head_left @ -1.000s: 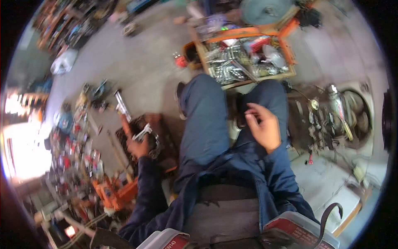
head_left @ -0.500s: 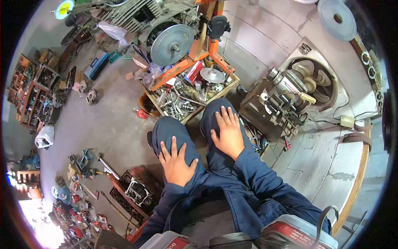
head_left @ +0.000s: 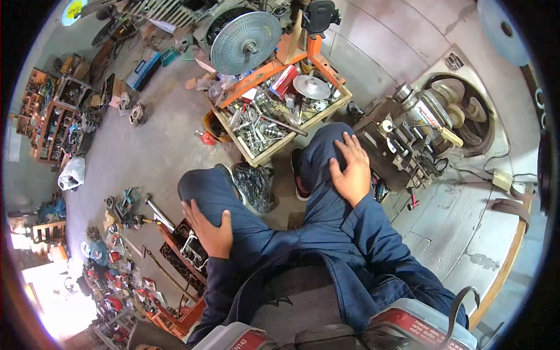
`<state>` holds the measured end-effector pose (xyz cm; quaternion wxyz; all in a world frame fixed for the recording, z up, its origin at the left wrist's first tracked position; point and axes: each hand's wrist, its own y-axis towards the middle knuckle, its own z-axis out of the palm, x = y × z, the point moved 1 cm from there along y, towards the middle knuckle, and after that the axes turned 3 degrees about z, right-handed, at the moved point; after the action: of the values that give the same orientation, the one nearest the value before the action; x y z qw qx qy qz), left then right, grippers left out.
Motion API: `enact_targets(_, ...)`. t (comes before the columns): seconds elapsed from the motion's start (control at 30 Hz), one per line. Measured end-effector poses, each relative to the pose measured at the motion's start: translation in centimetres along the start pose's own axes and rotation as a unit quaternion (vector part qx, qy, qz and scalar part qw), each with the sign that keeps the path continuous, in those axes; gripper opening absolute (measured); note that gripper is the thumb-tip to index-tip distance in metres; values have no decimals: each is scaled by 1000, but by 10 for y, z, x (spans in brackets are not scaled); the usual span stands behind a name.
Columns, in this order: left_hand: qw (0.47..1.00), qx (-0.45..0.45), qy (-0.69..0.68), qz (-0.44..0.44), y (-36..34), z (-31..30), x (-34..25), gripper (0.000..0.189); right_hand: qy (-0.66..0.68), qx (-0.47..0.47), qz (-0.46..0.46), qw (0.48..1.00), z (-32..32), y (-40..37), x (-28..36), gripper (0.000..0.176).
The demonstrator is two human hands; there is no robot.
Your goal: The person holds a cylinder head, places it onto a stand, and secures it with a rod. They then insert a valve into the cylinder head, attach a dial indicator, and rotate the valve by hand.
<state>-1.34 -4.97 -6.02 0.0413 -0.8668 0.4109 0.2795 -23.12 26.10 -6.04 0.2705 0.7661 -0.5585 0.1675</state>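
Note:
I am seated in dark blue work trousers. My left hand rests flat on the outer side of my left thigh, fingers spread, holding nothing. My right hand lies palm down on my right knee, also with nothing in it. A black plastic bag lies on the floor between my feet. Just left of my left hand a metal engine part sits on a rusty frame.
A wooden tray of metal parts and tools stands ahead on an orange stand, under a finned flywheel. A machine with pulleys is at the right. Tools and parts litter the floor at left.
A second ago my left hand was down at the engine part and my right was raised. Both then went onto my thighs. My legs have since spread apart, and the black bag shows between them.

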Motion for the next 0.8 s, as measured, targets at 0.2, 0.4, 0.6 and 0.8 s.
enact_targets(0.2, 988, -10, 138, -63, -6, -18, 5, 95, -50, -10, 2, 999, 7, 5, 4, 42)
enact_targets(0.4, 973, 20, 185, -135, -3, -34, -5, 102, -107, 32, -17, 994, 8, 8, 17, 48)
enact_targets(0.6, 963, -1, 196, -187, 16, -28, 3, 103, 20, 382, -110, 917, -67, 116, -11, 57)
enact_targets(0.8, 969, 6, 99, -228, 53, -47, 23, 99, 37, 140, -275, 950, -241, 281, 173, 22)
